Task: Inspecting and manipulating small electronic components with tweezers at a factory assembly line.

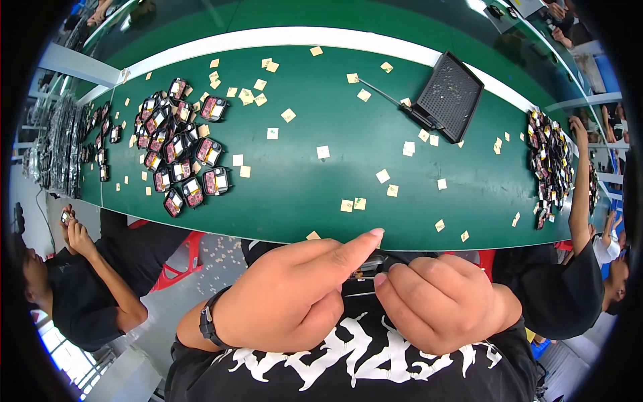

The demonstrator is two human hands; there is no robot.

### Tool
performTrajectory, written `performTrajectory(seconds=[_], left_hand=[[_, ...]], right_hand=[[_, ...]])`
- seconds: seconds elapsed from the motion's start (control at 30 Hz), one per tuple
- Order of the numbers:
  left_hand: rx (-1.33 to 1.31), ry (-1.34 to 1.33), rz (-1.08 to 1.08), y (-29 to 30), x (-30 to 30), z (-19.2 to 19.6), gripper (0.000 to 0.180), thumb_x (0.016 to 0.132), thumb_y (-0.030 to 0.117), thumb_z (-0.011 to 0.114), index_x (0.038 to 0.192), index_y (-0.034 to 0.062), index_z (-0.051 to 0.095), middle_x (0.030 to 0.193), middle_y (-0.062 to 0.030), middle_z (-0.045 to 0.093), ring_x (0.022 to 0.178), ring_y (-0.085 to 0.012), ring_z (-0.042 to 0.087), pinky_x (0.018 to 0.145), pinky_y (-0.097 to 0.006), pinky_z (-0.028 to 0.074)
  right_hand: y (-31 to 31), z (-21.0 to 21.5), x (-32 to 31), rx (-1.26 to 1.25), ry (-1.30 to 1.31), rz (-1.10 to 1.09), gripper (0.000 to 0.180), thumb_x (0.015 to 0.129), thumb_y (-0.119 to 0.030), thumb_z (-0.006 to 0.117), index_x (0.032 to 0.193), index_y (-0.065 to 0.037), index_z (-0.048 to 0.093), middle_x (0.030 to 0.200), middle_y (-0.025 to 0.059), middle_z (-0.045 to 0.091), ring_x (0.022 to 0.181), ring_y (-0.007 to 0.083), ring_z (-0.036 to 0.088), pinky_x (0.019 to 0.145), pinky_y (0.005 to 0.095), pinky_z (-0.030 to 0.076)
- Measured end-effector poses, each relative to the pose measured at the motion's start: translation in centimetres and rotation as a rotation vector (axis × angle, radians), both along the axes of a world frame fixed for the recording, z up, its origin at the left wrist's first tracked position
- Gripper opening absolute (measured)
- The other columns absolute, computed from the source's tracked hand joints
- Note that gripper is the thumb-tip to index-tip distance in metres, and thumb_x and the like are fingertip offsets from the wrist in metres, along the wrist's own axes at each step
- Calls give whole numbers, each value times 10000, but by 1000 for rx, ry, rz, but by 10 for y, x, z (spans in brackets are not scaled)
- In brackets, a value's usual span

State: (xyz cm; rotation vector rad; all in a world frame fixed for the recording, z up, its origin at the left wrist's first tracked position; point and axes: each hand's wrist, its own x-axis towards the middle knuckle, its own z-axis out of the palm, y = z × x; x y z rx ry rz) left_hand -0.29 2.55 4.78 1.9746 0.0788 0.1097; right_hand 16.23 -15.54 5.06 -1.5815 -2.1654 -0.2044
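Note:
Just beyond the table's near edge, close to my chest, my two hands hold a small black device [368, 265], mostly hidden between them. My left hand [281, 295] is closed around its left side, its index finger stretched out over the top. On the other side, my right hand [445, 301] has its fingers curled and thumb pressed in at the device. A thin pale edge [362, 293] shows below it; what it belongs to is unclear. The hands cover the device's face.
On the green table [288, 201] lie many small cream paper squares [323, 152]. A heap of black devices with red and yellow parts [177, 141] is at left, another heap [552, 164] at right. A black perforated tray [452, 94] stands far right. Persons sit on both sides.

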Motion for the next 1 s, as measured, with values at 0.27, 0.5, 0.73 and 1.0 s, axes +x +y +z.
performTrajectory(seconds=[0.27,0.5,0.73,1.0], left_hand=[[-163,44,94,14,-9,-5,578,884,-89,583,1457,-16,561,960,-119,699,738,-146,659,674,-280,520],[-259,-25,849,63,-57,-50,292,1005,-3,604,1296,-18,585,1008,-52,686,825,-94,634,738,-252,523],[171,-10,1229,168,-130,-80,144,978,47,655,1096,-30,623,874,-60,636,701,-116,591,655,-284,492],[458,99,1130,232,-157,-119,198,969,122,622,928,-63,678,796,-104,680,718,-171,624,664,-342,494]], right_hand=[[7,6,15,-48,107,-24,214,788,-103,709,981,-11,715,895,72,636,731,172,603,543,279,454],[-68,-27,64,-129,531,-912,457,793,51,765,1232,-18,658,962,128,638,789,279,621,651,325,524],[-217,-101,140,-28,241,-1419,474,941,-108,710,1393,-49,581,1280,176,569,1073,345,588,919,406,492],[-217,-142,159,149,51,-1606,375,955,-223,717,1258,-17,640,1321,218,576,1246,418,557,1048,455,469]])
